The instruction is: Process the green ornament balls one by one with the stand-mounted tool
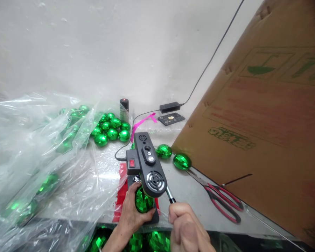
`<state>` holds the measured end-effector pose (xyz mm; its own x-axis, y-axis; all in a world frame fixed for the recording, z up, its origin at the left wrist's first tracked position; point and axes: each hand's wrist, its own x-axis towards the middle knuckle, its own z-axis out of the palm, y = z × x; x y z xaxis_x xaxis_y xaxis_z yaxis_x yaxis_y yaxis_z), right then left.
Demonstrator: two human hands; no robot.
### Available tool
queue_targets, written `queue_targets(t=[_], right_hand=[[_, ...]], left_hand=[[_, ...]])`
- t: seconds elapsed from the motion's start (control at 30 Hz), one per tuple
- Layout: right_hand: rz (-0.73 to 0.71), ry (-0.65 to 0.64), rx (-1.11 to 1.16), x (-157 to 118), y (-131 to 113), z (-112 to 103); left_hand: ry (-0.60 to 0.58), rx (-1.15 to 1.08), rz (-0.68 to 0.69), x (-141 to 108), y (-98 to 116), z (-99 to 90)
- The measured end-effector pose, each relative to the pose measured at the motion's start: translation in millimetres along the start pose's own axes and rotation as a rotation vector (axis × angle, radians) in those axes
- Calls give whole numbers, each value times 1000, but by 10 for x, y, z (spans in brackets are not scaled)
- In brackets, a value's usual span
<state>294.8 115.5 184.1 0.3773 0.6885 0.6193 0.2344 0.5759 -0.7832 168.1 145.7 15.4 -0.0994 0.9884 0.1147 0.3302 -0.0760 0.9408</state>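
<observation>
My left hand point(130, 208) is wrapped round a shiny green faceted ball point(144, 200), held beneath the near end of a black machine point(149, 164). The machine has round grilles, silver buttons and a red switch point(131, 163) on its left side. In a closed fist, my right hand point(186, 224) grips the lever point(170, 194), a metal rod with a black end that runs out from under the machine's right side. Under the machine is red tape point(119, 203). Whether the ball touches the machine's head I cannot tell.
Several green balls point(112, 134) lie at the back left, partly under clear plastic film point(76, 182). Red-handled scissors point(223, 203) rest by a large cardboard box point(252, 122) on the right. A power adapter point(170, 106), a phone point(171, 119) and a black can point(124, 108) stand or lie behind.
</observation>
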Motion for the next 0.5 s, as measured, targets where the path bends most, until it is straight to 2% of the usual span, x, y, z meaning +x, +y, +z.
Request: queue_targets(t=[0.17, 0.5], right_hand=[[-113, -32, 36, 25, 98, -4], [-167, -11, -5, -7, 182, -2]], left_hand=[[4, 28, 1, -15, -4, 6], [19, 40, -6, 1, 22, 11]])
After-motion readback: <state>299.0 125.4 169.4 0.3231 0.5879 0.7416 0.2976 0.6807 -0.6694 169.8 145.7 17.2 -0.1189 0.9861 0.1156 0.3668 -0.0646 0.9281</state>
